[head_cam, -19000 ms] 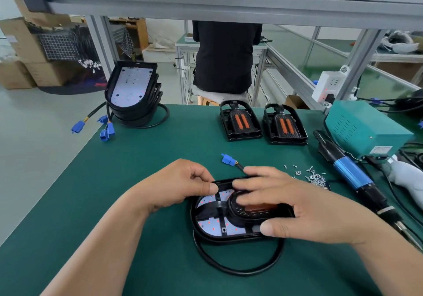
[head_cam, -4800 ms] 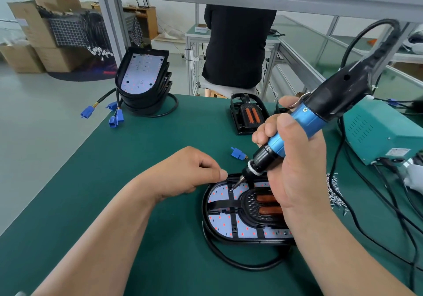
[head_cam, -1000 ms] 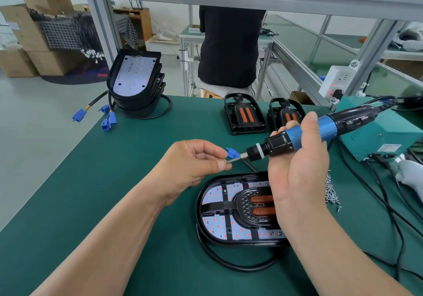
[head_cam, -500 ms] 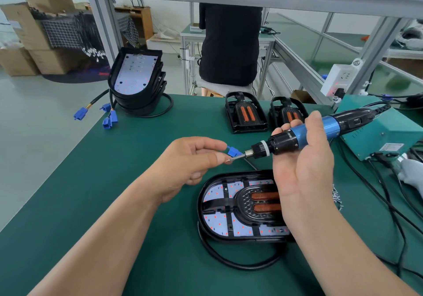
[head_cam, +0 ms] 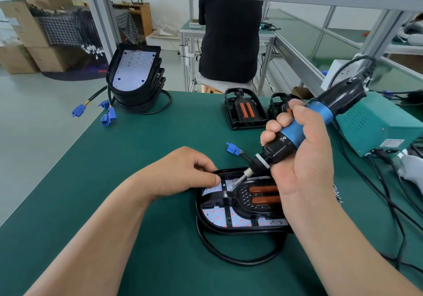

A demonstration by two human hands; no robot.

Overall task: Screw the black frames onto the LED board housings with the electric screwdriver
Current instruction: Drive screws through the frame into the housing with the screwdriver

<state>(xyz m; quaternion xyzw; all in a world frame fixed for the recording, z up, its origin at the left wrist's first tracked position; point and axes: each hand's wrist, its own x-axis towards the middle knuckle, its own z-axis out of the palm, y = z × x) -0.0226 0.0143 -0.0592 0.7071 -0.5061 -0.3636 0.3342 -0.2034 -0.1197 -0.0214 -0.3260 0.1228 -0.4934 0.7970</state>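
Housings: one LED board housing (head_cam: 219, 218) lies flat on the green tabletop (head_cam: 137, 158), its white board dotted red, with a black frame (head_cam: 229, 196) with two orange bars seated on it. Behind it stand two spare frames (head_cam: 245, 110); far behind-left leans a stack of housings (head_cam: 135, 76). The right grip (head_cam: 302, 158) clasps the one electric screwdriver (head_cam: 297, 133), bit on the housing's upper left. The left grip (head_cam: 183, 172), fingers curled, touches its left rim; whether it pinches anything is unclear. The label on the teal box (head_cam: 377, 124) to the right is unreadable.
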